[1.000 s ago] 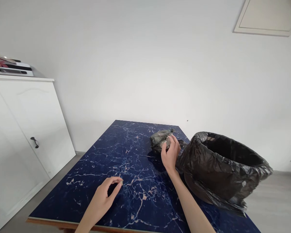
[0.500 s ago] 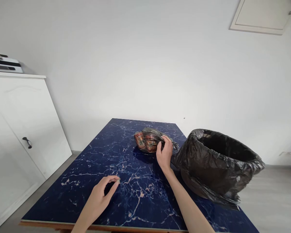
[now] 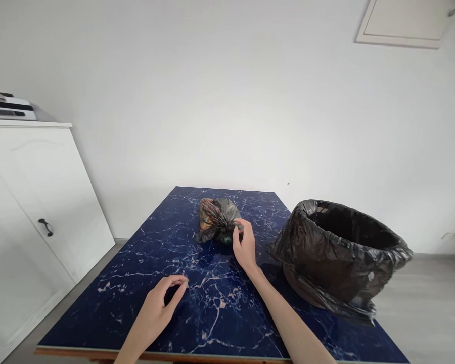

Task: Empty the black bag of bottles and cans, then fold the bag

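A tied black plastic bag [image 3: 217, 217], thin enough to show orange and green contents, rests on the dark blue marbled table [image 3: 163, 227]. Its gathered knot faces my side. Curled at the bag's right edge, the fingers and thumb of my right hand [image 3: 245, 247] hold on to it; the exact contact is partly hidden. My left hand [image 3: 161, 303] stays low over the table's near left part, thumb and fingertips pinched together. A tiny pale spot shows at those tips, too small to name.
To the right, a bin [image 3: 341, 247] lined with a loose black bag stands on the table, its mouth open. A white cabinet [image 3: 30, 202] with a black handle is at left, with a white and black object [image 3: 9, 108] on top. The wall [image 3: 227, 101] lies behind.
The tied bag has shifted slightly left and turned, so its knot, formerly at the right, now faces me. My right hand has moved left with it. My left hand is nearly still.
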Available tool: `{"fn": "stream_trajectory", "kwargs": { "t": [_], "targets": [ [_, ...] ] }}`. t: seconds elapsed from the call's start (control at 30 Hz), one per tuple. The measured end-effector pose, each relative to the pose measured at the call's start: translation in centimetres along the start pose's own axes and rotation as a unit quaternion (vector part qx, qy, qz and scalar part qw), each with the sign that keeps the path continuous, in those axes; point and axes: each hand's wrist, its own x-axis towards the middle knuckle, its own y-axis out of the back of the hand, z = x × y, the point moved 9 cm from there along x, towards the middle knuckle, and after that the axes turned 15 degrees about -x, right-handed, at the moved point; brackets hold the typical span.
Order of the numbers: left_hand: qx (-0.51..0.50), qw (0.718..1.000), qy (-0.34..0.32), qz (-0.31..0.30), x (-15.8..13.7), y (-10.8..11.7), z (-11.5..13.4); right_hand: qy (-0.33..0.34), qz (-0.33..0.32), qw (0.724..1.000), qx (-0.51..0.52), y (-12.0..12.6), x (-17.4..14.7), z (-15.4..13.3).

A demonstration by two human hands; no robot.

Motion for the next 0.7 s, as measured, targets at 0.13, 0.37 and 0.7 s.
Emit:
{"fn": "stream_trajectory", "kwargs": {
  "t": [0.13, 0.37, 0.7],
  "targets": [
    [0.03, 0.999, -0.028, -0.025, 0.8, -1.3, 1.5, 0.037, -0.006, 0.999, -0.034, 0.3, 0.1, -0.6],
    [0.097, 0.975, -0.202, -0.015, 7.6, -7.2, 6.9, 0.115, -0.07, 0.989, -0.061, -1.6, -1.1, -2.4],
    [0.113, 0.967, -0.225, 0.038, 14.1, -8.5, 4.3, 0.139, -0.103, 0.979, -0.103, -2.6, -1.9, -2.7]
  ]
}}
